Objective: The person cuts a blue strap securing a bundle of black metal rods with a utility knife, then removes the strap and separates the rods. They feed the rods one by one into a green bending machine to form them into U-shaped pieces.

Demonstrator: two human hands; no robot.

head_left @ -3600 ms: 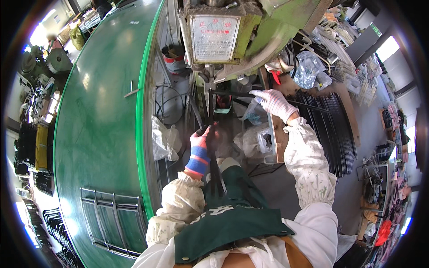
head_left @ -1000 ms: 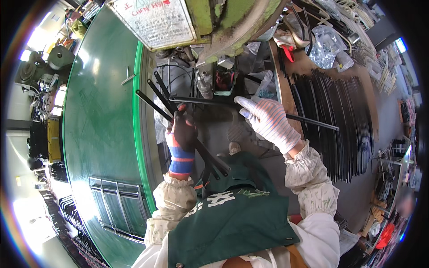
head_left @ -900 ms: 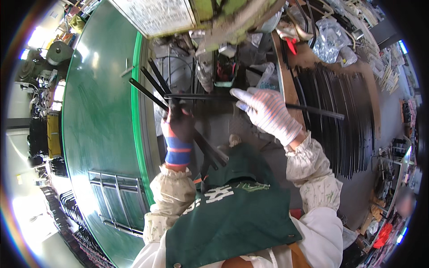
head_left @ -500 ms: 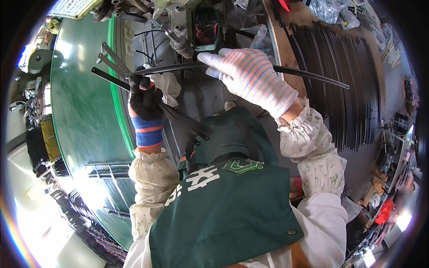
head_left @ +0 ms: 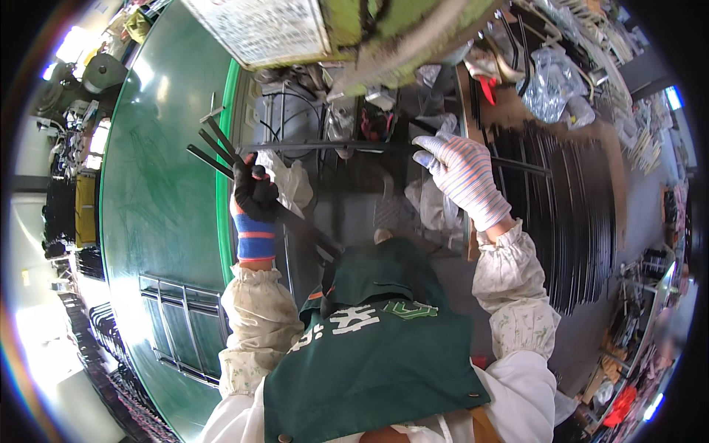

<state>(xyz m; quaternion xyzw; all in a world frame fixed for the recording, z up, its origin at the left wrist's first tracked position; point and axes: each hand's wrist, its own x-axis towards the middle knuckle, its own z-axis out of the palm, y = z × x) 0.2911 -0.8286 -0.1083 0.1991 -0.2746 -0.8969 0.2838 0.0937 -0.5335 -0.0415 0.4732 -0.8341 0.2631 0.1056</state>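
Observation:
My left hand (head_left: 255, 188), in a black glove with a blue and orange cuff, is closed around several flat black metal strips (head_left: 207, 159). Their lower ends trail toward the green apron (head_left: 377, 354). A long thin black rod (head_left: 332, 145) runs almost level from the left hand across to the right. Further along that rod, my right hand (head_left: 469, 177) in a striped knitted glove pinches it. The rod's far end sticks out past this hand, over a pile of similar black rods (head_left: 576, 221).
A green-topped table (head_left: 162, 221) stands at the left, with a black wire frame (head_left: 185, 317) on it. Overhead juts a worn green machine (head_left: 413, 37). Clear plastic bags (head_left: 550, 85) and a red-handled item (head_left: 487, 90) sit on the brown board at right.
The view has shifted, bringing the green machine in at the top. My right hand has moved outward along the rod, away from my left, and the rod now lies closer to level.

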